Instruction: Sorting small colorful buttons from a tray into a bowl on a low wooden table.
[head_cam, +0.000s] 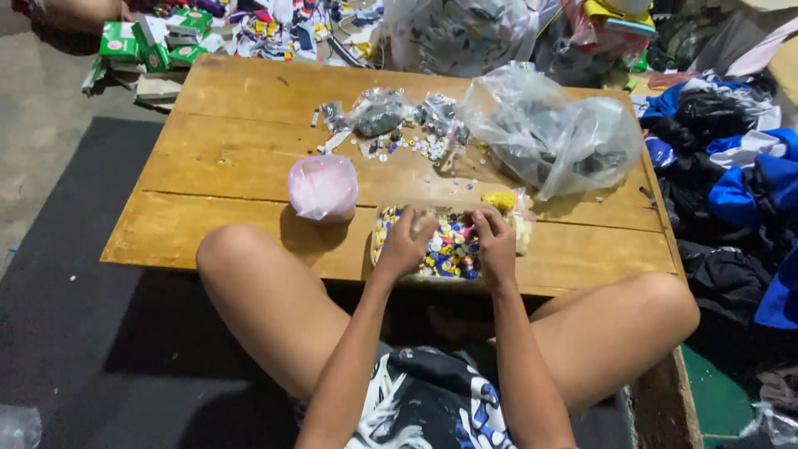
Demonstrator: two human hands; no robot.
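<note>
Both hands hide part of the clear tray (378, 241) of small coloured buttons (453, 249), and whatever the fingertips pinch is too small to make out. The left hand (405, 244) lies curled over the tray's left half, fingers bent down among the buttons; whether it grips one I cannot tell. The right hand (495, 244) is curled the same way just beside it. Left of the left hand stands a pink plastic bag (322, 186). Beyond the right hand lies a large crumpled clear bag (549, 133). Far beyond the left hand, green boxes (154, 41) lie on the floor, their print blurred.
</note>
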